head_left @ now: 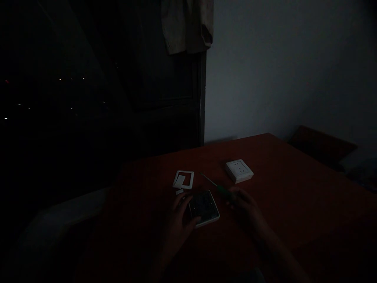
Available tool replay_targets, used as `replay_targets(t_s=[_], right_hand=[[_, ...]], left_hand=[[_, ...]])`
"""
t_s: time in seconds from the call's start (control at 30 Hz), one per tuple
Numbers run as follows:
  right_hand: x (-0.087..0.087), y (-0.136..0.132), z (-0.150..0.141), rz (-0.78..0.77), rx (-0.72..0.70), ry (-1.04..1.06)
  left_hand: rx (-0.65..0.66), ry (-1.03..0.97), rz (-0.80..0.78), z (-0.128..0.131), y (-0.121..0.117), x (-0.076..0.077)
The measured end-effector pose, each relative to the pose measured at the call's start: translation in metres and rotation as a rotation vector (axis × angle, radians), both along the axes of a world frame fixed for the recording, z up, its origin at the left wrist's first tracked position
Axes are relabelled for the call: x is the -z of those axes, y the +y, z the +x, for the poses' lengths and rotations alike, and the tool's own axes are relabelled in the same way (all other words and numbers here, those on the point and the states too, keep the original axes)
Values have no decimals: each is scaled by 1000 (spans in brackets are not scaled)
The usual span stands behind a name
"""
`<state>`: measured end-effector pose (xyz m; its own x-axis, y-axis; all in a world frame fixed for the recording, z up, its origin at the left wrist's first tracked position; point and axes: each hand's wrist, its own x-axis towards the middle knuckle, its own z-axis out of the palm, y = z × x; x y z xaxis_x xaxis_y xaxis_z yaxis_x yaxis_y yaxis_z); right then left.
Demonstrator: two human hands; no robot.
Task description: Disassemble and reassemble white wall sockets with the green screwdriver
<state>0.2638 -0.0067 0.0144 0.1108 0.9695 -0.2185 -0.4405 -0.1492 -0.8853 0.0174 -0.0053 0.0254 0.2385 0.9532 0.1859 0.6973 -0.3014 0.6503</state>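
The scene is very dark. My left hand (179, 220) rests on the left edge of a square socket module (204, 207) lying with its dark inner side up on the red table (294, 204), fingers curled against it. My right hand (246, 206) is closed around the green handle of a screwdriver (219, 188), whose thin shaft points up and to the left. A white frame plate (183, 179) lies just beyond the module, with a small white piece (179, 192) beside it. A whole white wall socket (239, 170) sits further right.
A dark door (165, 78) stands behind the table with a pale cloth (187, 25) hanging over its top. A grey wall (279, 70) is at the right. A reddish cushion (321, 145) lies past the table's far right edge.
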Motion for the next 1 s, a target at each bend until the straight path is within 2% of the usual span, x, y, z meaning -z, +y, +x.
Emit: replay_targets(t_s=[0.07,0.13,0.23,0.33,0.4,0.47,0.63,0.73,1.0], right_hand=[[-13,0,4,27,-18,-91],[-34,2,8,74,-42,-271],[-73,7,10,289,18,-620],[-104,12,5,451,86,-735],[-116,14,0,510,113,-774],[-122,16,-6,545,87,-867],[-125,18,-19,651,-102,-1111],[-124,18,-25,695,-159,-1149],[-124,17,-28,700,-173,-1152]], left_hand=[[17,-28,-31,0,-2,2],[37,-51,-53,0,-3,4],[45,-75,-66,1,-3,8],[48,-93,-73,0,-3,13],[61,-108,-80,1,-4,16],[59,-118,-87,1,-4,16],[67,-120,-89,4,-4,12],[89,-131,-75,4,-4,9],[86,-143,-103,6,-5,6]])
